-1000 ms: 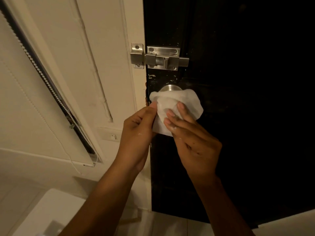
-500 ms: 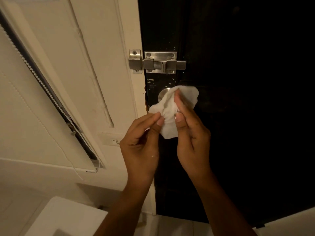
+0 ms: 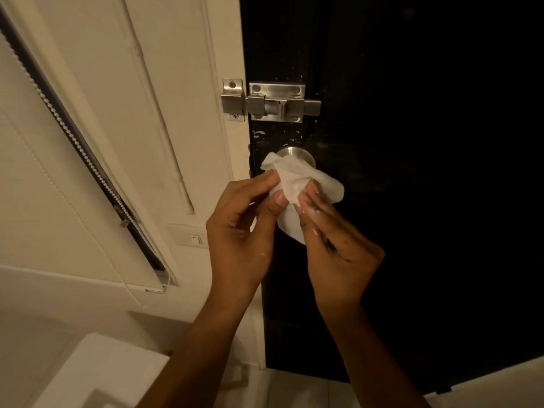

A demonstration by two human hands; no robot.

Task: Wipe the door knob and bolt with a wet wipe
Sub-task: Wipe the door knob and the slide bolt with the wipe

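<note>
Head view: left hand (image 3: pixel 238 231) and right hand (image 3: pixel 332 245) both pinch wet wipe (image 3: pixel 297 184), bunched at knob (image 3: pixel 294 154) 6 o'clock. Bolt (image 3: pixel 276 103) at 12. Flatten wipe, then cup knob fully.

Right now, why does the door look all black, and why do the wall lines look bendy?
Head view: the light is dim and yellowish, so the dark door swallows detail, while the steel bolt and door knob catch a soft shine. The wet wipe, pinched by the left hand and right hand, looks brightest. The wide lens makes the blind and its bead chain slant steeply.
</note>
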